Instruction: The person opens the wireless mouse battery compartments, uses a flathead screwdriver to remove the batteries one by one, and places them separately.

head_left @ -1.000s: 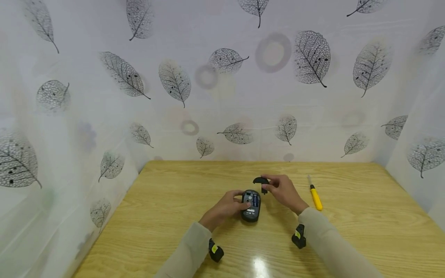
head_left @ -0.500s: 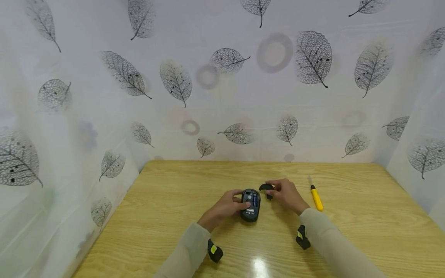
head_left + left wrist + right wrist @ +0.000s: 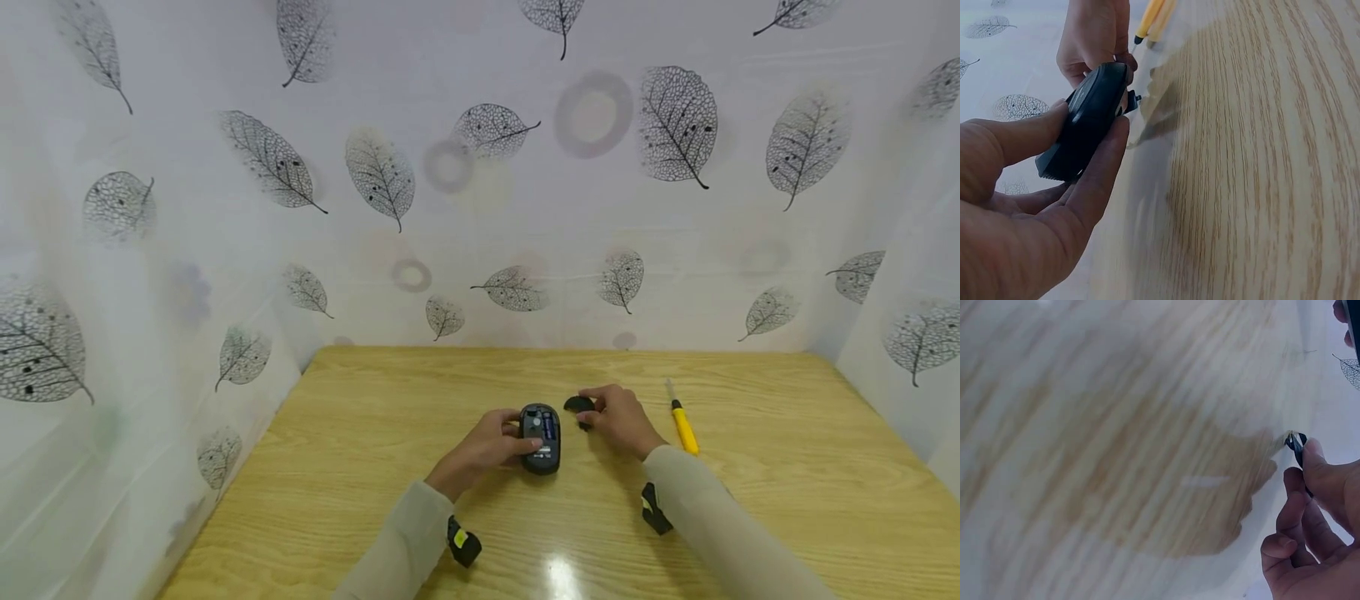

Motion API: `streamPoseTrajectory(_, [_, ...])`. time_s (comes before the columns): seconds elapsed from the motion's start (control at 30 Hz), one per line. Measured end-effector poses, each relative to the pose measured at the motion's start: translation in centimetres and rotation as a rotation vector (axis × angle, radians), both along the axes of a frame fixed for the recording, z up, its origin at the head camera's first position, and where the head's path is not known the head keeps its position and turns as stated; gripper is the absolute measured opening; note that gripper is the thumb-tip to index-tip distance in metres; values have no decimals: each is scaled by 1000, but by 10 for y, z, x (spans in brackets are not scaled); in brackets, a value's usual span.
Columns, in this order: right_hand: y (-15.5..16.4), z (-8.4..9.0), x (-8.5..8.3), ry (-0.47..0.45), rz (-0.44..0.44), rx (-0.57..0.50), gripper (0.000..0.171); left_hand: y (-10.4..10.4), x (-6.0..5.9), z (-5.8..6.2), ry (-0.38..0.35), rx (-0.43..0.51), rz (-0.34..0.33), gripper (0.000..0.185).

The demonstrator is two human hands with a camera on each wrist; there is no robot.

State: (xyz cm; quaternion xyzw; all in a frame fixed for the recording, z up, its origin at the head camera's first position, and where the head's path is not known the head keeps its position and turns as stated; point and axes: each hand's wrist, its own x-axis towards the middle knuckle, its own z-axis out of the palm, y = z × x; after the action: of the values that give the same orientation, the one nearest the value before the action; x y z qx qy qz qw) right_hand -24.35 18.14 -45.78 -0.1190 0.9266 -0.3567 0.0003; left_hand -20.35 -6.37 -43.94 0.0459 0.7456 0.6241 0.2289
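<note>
My left hand [image 3: 487, 450] lay low, fingers curled around the upturned computer mouse [image 3: 542, 438] at mid-table, its long axis running away from me. My right hand [image 3: 618, 419] pinched the battery cover [image 3: 578, 405] just beside it.

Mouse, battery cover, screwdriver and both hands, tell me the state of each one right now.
Mouse: upside down on the table, battery compartment open, a battery inside.
Battery cover: off the mouse, pinched by the right hand.
Screwdriver: lying flat on the table, untouched.
Left hand: grips the mouse's side.
Right hand: holds the battery cover beside the mouse.
</note>
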Motion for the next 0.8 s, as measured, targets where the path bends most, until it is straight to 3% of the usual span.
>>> streamPoseTrajectory(0.33, [-3, 2, -1, -6, -42, 59, 39, -2, 1, 2, -6, 5, -7, 59])
streamPoseTrajectory(0.8, [-4, 1, 2, 52, -4, 111, 30, -4, -1, 0, -33, -24, 4, 62])
